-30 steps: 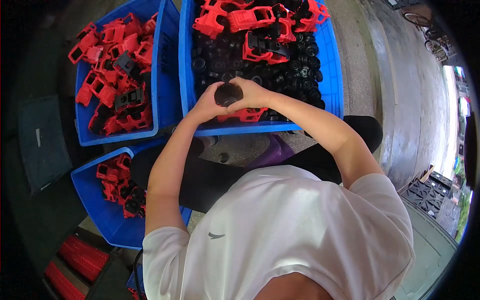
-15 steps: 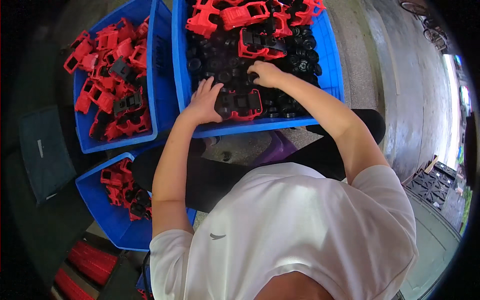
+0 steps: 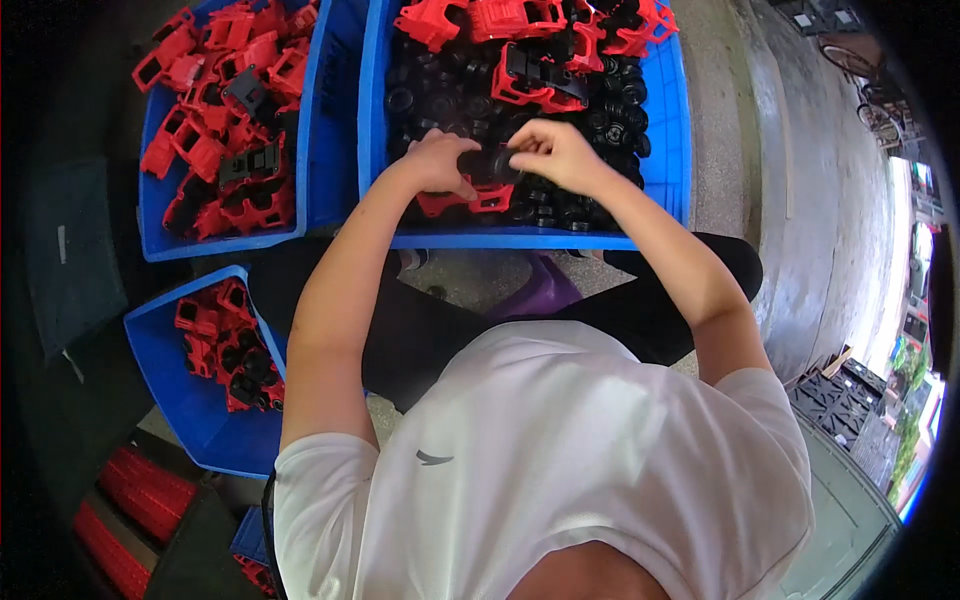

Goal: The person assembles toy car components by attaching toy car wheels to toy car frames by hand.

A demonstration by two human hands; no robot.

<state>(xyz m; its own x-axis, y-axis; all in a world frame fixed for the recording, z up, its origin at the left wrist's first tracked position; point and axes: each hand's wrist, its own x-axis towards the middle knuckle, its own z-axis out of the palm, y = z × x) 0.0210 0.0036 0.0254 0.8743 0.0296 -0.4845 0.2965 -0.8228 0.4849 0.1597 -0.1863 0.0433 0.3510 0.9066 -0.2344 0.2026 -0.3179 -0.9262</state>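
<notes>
My right hand [image 3: 562,155] pinches a small black toy wheel [image 3: 504,165] between thumb and fingertips. The wheel is at the right end of a red toy car body [image 3: 490,197] with a black base, low in the front of the big blue crate. My left hand [image 3: 440,163] is closed round the left side of that body, hiding part of it. Whether the wheel touches an axle I cannot tell. Loose black wheels [image 3: 615,125] lie all round both hands. Just beyond, another red toy car body [image 3: 540,80] with a black base rests on the wheels.
The big blue crate's rim [image 3: 520,240] runs close in front of me. More red car bodies [image 3: 515,18] lie at its far end. A blue crate of red bodies [image 3: 225,243] stands left, a smaller blue bin [image 3: 200,440] nearer. A purple stool [image 3: 540,290] shows between my legs.
My right hand has lifted a wheel from the pile to the car body. My left hand has moved from beside the body to grip it. The whole view has shifted slightly.
</notes>
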